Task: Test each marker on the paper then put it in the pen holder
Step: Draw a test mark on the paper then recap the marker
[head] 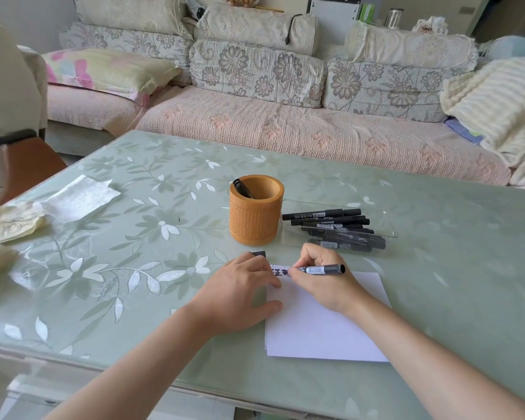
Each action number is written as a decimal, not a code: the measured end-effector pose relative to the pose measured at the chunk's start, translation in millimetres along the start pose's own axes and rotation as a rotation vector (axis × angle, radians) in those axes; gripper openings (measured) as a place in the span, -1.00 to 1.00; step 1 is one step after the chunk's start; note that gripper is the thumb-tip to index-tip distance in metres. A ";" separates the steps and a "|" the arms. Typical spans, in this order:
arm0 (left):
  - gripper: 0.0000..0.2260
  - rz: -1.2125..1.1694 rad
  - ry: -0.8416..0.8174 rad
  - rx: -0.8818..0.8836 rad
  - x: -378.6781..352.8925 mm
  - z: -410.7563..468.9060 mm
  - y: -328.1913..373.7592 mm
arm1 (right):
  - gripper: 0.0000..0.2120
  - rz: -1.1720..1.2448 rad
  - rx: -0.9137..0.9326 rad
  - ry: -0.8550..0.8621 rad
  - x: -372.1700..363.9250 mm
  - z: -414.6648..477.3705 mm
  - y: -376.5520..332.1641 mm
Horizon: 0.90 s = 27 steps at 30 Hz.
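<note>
A marker (319, 269) is gripped in the curled fingers and thumb of the right hand (319, 283), just in front of the pen holder (256, 216), its tip set on the paper (315, 328) beside black strokes. The paper's edge is pressed by the left hand (240, 292); whether the black cap (259, 254) at its knuckles is held cannot be told. A second marker (243, 189) is stood inside the pen holder, and loose markers (334, 228) are piled just right of it

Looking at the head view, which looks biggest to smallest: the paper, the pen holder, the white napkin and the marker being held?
1. Paper.
2. Pen holder and napkin: they look about alike, so unranked.
3. Marker in the right hand, slimmest by far.
</note>
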<state>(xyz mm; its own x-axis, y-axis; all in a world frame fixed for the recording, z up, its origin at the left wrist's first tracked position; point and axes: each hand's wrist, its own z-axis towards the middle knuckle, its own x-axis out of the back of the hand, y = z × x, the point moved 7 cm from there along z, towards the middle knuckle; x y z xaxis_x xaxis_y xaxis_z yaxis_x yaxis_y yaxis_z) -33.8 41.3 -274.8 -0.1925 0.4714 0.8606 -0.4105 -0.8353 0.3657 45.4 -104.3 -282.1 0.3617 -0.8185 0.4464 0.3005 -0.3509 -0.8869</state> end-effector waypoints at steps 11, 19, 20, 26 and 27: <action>-0.72 -0.012 0.008 -0.006 -0.3 0.2 -0.8 | -0.74 -0.011 -0.024 -0.030 -0.5 2.1 -0.4; -0.68 -0.010 -0.005 -0.005 -0.4 1.5 -1.4 | -0.85 0.238 -0.029 0.044 10.9 1.8 -1.8; -0.68 -0.007 -0.006 -0.006 -0.5 1.3 -1.1 | -0.86 0.229 -0.010 0.041 11.0 1.4 -3.9; -0.67 -0.044 -0.013 0.015 1.6 2.2 -3.6 | -0.77 0.081 0.041 -0.025 13.2 1.5 -24.9; -0.68 -0.070 0.002 0.026 3.8 2.7 -4.4 | -0.75 0.073 0.047 -0.046 14.1 0.5 -27.5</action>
<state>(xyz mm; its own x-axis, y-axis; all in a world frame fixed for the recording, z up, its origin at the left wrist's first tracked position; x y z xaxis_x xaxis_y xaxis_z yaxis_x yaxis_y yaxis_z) -30.3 46.0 -272.2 -0.1659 0.5297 0.8318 -0.3997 -0.8072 0.4343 42.7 -105.9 -251.3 0.4242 -0.8186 0.3872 0.3125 -0.2690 -0.9110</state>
